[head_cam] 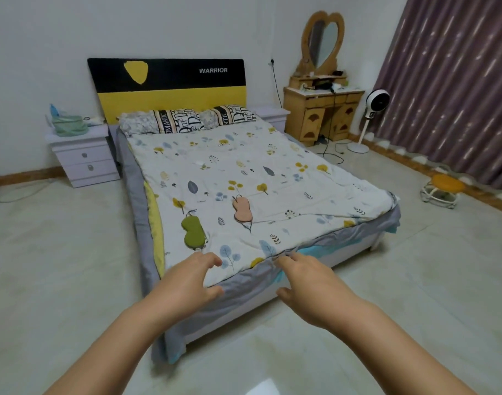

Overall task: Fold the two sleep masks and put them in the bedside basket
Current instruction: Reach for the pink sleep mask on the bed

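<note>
A green sleep mask (193,231) lies flat on the patterned quilt near the foot of the bed. A pink sleep mask (242,209) lies flat a little further up and to its right. A green fabric basket (68,125) stands on the left bedside table (81,155), far from both hands. My left hand (191,276) hovers over the foot edge of the bed, just below the green mask, fingers spread and empty. My right hand (309,276) is stretched out beside it over the bed's corner, also empty with fingers apart.
The bed (272,166) fills the middle, with two pillows (187,121) at the yellow and black headboard. A wooden dresser with a heart mirror (322,109), a white fan (375,106) and a small orange stool (443,189) stand to the right by the curtain. Tiled floor surrounds the bed.
</note>
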